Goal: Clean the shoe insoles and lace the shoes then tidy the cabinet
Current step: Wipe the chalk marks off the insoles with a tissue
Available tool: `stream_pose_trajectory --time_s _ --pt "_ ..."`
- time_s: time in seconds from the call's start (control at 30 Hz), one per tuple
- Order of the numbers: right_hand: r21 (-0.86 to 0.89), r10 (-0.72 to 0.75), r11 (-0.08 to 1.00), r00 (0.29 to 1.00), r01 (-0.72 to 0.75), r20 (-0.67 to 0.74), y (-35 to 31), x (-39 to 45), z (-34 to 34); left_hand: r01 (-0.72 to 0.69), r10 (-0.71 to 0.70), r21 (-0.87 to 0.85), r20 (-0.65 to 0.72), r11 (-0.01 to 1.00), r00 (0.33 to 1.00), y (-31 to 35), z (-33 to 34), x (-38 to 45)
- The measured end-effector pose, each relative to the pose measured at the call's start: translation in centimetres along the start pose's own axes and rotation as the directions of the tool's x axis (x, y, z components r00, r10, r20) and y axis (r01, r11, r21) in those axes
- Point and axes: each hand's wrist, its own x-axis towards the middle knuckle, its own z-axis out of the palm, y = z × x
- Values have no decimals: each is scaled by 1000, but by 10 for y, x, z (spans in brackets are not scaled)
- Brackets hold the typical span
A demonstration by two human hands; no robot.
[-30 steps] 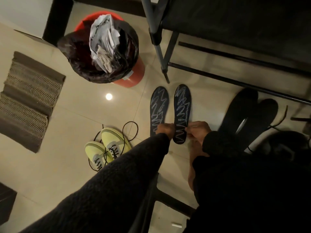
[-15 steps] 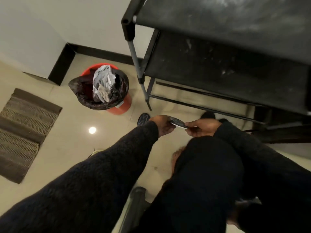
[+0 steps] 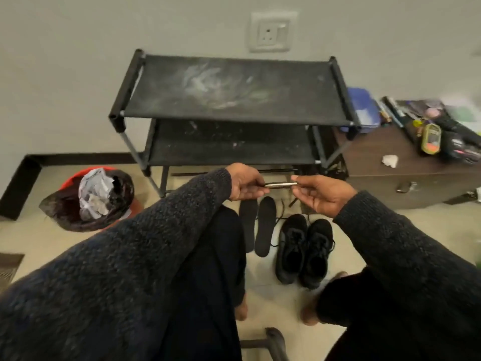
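Dark-sleeved arms reach out as the left hand (image 3: 243, 182) and right hand (image 3: 321, 192) pinch opposite ends of an insole (image 3: 279, 184) held edge-on in front of the shoe rack's (image 3: 234, 100) lower shelf; on the floor below, two black insoles (image 3: 265, 226) lie beside black shoes (image 3: 304, 246).

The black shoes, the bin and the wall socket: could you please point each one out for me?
black shoes (image 3: 304, 247): head view, on the laced top of the left shoe of the pair.
bin (image 3: 69, 185): head view, on its red rim.
wall socket (image 3: 272, 31): head view, on the plate's middle.
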Motion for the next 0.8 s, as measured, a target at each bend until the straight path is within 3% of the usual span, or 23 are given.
stream_pose_trajectory --time_s 0.13,0.37,0.57,0.8 --pt "71 -73 995 997 72 4 -8 -58 -50 -42 38 36 106 998 994 7 50 -34" --pt "27 -225 974 973 227 -52 -12 -139 -132 -110 102 14 285 994 953 5 130 -73" --pt "79 -343 931 929 356 -142 -20 -141 -167 -230 216 37 220 973 951 23 181 -55" --pt "217 -318 901 913 375 -258 -24 -58 -172 -257 261 -61 71 965 963 39 211 9"
